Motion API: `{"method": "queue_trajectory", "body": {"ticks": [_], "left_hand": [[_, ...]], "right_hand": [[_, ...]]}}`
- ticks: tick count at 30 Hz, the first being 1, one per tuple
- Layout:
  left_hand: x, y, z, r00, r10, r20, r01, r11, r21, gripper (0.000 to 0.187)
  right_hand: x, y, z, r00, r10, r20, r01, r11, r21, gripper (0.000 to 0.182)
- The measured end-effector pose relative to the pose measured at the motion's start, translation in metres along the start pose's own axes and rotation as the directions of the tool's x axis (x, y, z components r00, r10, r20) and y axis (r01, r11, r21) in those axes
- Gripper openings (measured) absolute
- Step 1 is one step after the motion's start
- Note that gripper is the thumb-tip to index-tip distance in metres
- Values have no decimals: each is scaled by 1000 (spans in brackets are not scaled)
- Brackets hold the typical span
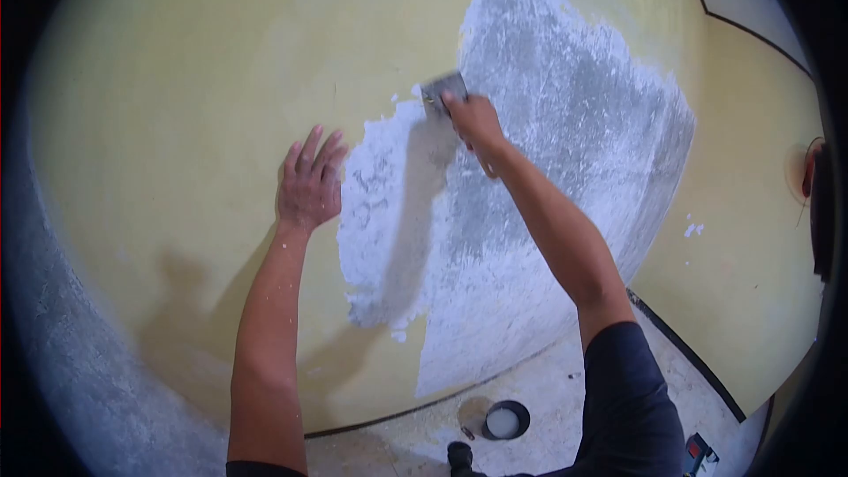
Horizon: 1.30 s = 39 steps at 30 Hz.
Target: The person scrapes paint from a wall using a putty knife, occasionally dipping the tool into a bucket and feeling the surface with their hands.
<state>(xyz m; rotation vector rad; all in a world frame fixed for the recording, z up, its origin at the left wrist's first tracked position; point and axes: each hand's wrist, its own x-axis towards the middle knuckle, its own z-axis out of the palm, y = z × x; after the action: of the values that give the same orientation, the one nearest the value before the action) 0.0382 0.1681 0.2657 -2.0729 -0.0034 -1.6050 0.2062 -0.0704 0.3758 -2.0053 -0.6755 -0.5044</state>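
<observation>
My right hand is wrapped round the handle of a flat metal scraper, whose blade lies against the wall at the upper left edge of a bare grey-white patch. Yellow paint covers the wall around that patch. To the left, my left hand rests on the yellow paint with fingers spread, beside the patch's left edge, and holds nothing. The shadow of my right arm falls across the white part of the patch.
On the floor below stands a dark round bucket with whitish contents. A power tool lies at the lower right. A second yellow wall meets the first at the right, with a dark red object at its far edge.
</observation>
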Motion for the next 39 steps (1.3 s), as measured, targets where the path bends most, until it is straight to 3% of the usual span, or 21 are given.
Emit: {"method": "queue_trajectory", "body": {"ticks": [2,6,9,15,19,21,25,28,31,34,39], "left_hand": [[-2,-1,0,1000,-5,13,5,1000,-10,49],[-11,-6,1,1000,18,6,-18,999,-27,50],[-10,-2,-1,1000,9,23,-9,1000,-29,47],[-13,-3,4,999,-1,-33,0,1000,-30,49],[-16,0,1,1000,1,28,0,999,-49,49],[-15,-6,3,999,19,-34,-21,999,-44,48],[-9,-5,1,999,6,-31,-7,999,-43,46],[-15,-5,0,999,0,-36,-2,997,-74,45],[-22,-6,0,1000,-3,-8,2,999,-51,46],[-24,-4,1,1000,19,-10,-19,999,-37,46],[-22,-6,2,999,10,-32,-12,999,-35,44]], "right_hand": [[-2,-27,-5,998,40,47,-48,984,171,54],[-16,18,-9,991,129,36,-130,992,11,52],[3,19,-3,999,11,-34,-15,994,-105,51],[-15,18,-11,988,140,64,-141,990,20,51],[-12,12,-15,989,110,97,-108,994,-27,50],[-17,7,-11,998,58,16,-57,996,-71,48],[-11,-4,-10,1000,26,15,-26,999,-26,48],[-20,0,-12,994,72,80,-77,995,61,49],[-21,14,-5,990,142,17,-141,990,-18,49],[-10,-12,-6,997,79,25,-79,997,10,49],[-15,22,-3,994,95,45,-96,995,24,44]]}}
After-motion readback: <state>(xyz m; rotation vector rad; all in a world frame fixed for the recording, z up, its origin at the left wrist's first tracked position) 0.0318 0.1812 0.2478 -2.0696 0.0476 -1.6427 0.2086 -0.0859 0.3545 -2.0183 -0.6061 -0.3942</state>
